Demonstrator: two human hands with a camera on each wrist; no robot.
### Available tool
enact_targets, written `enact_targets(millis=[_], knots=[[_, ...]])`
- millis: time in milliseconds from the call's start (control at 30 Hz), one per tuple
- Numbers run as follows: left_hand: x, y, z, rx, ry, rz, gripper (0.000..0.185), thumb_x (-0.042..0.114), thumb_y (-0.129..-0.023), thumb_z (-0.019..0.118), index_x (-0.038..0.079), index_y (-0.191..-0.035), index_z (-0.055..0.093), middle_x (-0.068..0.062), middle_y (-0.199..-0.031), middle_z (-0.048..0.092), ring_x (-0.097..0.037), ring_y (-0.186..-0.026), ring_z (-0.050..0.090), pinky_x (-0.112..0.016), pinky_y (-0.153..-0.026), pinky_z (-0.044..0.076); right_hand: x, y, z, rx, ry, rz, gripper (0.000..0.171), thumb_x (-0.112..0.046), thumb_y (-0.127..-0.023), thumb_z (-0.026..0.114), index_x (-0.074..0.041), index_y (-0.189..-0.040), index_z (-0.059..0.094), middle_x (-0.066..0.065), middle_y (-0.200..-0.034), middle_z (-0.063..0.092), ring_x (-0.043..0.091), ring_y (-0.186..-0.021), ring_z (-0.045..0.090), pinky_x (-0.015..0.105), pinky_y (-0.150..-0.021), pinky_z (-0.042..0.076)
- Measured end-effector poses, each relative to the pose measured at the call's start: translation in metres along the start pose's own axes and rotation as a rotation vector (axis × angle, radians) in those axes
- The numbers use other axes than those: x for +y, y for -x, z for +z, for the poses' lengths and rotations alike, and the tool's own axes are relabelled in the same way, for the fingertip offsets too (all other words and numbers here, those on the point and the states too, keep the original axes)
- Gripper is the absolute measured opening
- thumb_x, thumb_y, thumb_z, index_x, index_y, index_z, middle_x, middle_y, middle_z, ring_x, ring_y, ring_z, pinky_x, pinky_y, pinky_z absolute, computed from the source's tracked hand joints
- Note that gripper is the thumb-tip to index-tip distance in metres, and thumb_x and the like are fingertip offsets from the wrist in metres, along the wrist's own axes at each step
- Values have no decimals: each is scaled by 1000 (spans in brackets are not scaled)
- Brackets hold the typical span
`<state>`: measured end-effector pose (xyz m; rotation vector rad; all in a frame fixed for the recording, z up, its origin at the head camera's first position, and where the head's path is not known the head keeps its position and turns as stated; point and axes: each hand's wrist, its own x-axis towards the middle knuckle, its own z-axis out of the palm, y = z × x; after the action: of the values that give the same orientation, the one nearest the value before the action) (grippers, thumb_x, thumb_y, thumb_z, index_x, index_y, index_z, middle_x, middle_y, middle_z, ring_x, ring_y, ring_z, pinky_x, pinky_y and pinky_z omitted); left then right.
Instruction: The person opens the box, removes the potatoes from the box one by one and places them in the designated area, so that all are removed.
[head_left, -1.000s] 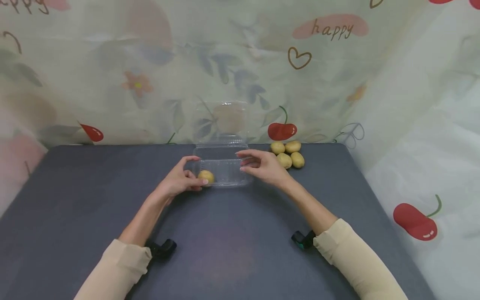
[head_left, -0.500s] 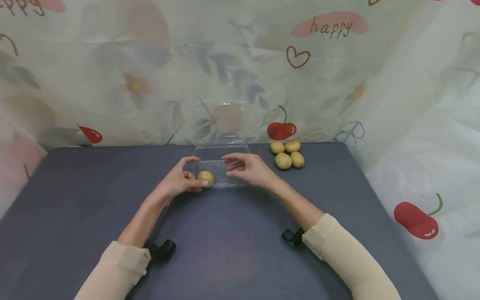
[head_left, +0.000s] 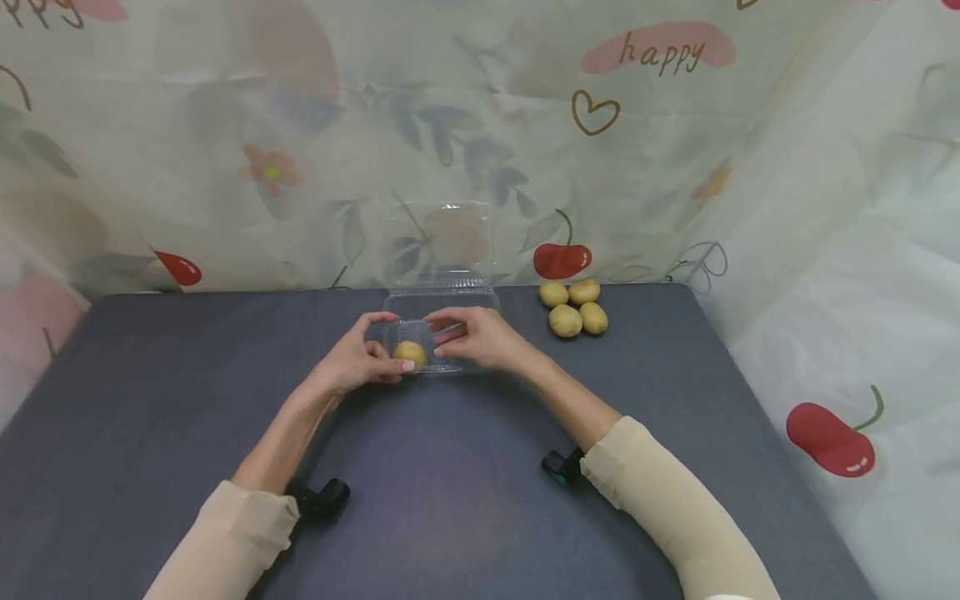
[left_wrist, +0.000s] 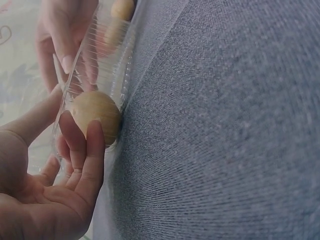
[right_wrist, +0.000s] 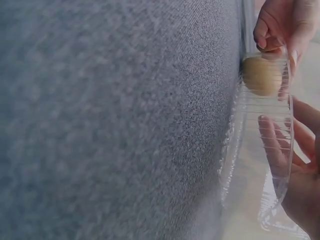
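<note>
A clear plastic clamshell container (head_left: 474,369) stands near the back edge of the table, its lid (head_left: 457,242) raised upright behind it. One small potato (head_left: 409,354) lies inside at the left end. My left hand (head_left: 356,358) grips that end of the container; in the left wrist view its fingertips (left_wrist: 95,132) press the outside of the wall beside the potato. My right hand (head_left: 480,337) is over the container, just right of the potato, with nothing held. Through the ribbed wall in the right wrist view, its fingers (right_wrist: 272,142) reach down inside.
Several more potatoes (head_left: 566,322) lie grouped on the grey table (head_left: 450,492) to the right of the container. A patterned cloth backdrop (head_left: 300,150) rises directly behind the table, and another cloth side (head_left: 870,292) bounds the right.
My right hand has moved left across the container from its right end to near the potato. The left hand, the container and the potato have stayed in place.
</note>
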<state>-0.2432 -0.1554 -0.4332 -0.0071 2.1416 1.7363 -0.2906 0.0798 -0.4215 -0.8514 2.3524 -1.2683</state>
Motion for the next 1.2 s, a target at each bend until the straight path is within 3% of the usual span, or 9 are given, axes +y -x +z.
enact_targets(millis=[333, 533, 933, 1200], knots=[[-6, 11, -7, 18, -24, -1, 87, 8, -87, 78, 12, -154, 22, -10, -75, 59, -31, -82, 69, -42, -83, 58, -5, -20, 18, -69, 51, 23, 53, -13, -88, 78, -4, -136, 59, 13, -126, 66, 20, -108, 68, 23, -82, 55], [-4, 7, -4, 7, -16, 7, 87, 7, -87, 78, 13, -154, 22, -10, -76, 59, -30, -81, 69, -43, -83, 58, -3, -23, 21, -110, 28, 47, 50, -14, -90, 76, -4, -136, 59, 12, -124, 67, 20, -109, 68, 24, -84, 55], [2, 4, 0, -27, -13, 4, 90, 12, -87, 79, 15, -155, 20, -11, -78, 60, -34, -86, 69, -44, -85, 57, 2, -24, 22, -108, 116, 14, 47, -25, -91, 76, -11, -134, 64, 4, -126, 68, 9, -110, 65, 20, -87, 52], [3, 4, 0, -26, -10, 0, 89, 11, -87, 79, 13, -154, 21, -11, -78, 60, -34, -85, 67, -43, -85, 57, 3, -25, 21, -132, 137, -15, 42, -28, -94, 71, -13, -132, 65, 0, -125, 68, 6, -101, 63, 22, -82, 51]])
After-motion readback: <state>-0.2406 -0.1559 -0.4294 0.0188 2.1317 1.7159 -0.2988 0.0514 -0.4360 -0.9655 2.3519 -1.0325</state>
